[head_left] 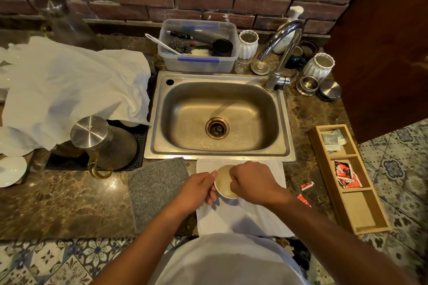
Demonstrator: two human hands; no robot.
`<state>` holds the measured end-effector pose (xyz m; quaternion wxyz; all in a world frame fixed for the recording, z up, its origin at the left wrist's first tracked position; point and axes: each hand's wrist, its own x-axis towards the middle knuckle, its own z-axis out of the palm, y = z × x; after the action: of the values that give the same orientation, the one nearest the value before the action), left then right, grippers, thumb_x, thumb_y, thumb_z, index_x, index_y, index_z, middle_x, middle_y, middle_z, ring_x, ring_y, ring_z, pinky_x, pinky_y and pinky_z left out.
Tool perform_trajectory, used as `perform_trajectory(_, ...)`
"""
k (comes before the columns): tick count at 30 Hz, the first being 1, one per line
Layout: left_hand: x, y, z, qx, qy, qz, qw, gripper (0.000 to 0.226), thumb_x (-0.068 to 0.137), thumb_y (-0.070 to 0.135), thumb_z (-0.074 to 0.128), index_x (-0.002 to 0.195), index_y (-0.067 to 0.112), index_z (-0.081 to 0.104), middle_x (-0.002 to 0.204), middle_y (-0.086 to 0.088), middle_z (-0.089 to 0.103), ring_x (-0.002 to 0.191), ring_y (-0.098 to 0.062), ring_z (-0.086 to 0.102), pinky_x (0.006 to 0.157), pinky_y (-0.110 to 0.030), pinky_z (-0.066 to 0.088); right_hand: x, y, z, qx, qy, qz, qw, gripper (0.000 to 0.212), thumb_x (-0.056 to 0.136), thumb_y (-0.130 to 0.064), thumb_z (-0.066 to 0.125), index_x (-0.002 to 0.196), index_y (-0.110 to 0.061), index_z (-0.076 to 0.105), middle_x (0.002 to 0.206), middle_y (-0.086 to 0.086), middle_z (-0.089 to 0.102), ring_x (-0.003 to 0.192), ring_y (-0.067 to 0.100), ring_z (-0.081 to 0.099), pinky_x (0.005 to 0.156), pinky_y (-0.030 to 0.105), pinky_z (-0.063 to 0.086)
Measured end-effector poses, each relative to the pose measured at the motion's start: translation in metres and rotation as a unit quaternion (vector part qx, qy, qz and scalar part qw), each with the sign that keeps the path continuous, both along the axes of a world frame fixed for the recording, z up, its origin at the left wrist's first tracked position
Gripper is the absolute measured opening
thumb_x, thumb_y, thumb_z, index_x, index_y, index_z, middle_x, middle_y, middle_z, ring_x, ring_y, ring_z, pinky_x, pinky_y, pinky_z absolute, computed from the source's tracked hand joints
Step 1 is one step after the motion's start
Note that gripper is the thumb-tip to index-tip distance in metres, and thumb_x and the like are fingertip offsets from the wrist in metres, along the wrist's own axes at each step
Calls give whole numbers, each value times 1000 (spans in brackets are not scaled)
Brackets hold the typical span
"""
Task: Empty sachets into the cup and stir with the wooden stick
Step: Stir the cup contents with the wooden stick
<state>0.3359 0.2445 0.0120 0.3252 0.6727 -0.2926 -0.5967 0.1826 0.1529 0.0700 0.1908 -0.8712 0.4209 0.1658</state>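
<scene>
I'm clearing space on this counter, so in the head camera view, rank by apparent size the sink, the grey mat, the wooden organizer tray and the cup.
1. sink
2. grey mat and wooden organizer tray: look alike in area, so I won't rank them
3. cup, smallest, partly covered by the right hand

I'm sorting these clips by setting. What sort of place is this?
Probably a drinks-making counter in a kitchen or small cafe: a steel sink with a tap set in a stone worktop against a brick wall, and a wooden organiser holding sachets.
</scene>
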Motion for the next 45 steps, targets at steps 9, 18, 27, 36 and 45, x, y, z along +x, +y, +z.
perform_trajectory(9,1,1,0,-8,-11,-11,1000,54,104,37,46,87,-12,62,65,-10,68,59,-24,60,60,-28,52,9,-9,2,-54,-43,-23,997,27,98,-39,58,110,-20,72,104,5,74,87,24,67,70,26,39)
perform_trajectory(18,0,2,0,-9,-24,-13,1000,53,103,38,47,86,-9,64,64,-7,68,57,-20,61,62,-29,52,4,-14,5,-67,0,-8,998,25,95,-32,63,114,-19,72,104,6,74,89,26,69,70,28,41)
perform_trajectory(27,-2,1,4,-9,-22,-4,1000,47,104,37,46,78,2,64,60,-5,67,56,-22,59,65,-36,50,9,-12,7,-30,10,12,999,30,96,-37,60,112,-16,73,104,8,73,91,28,69,71,30,46)
perform_trajectory(36,-3,2,1,-4,-23,2,1000,54,103,39,46,86,-10,62,65,-11,68,59,-25,61,65,-38,50,5,-14,6,-50,22,11,998,27,93,-32,64,116,-21,72,108,7,74,92,27,70,73,29,46)
perform_trajectory(45,-2,3,4,-7,-23,-5,1000,54,104,38,44,86,-10,61,64,-9,68,58,-24,59,60,-34,46,10,-3,3,-30,-11,19,999,26,98,-36,56,111,-19,71,105,7,74,91,27,68,71,29,42)
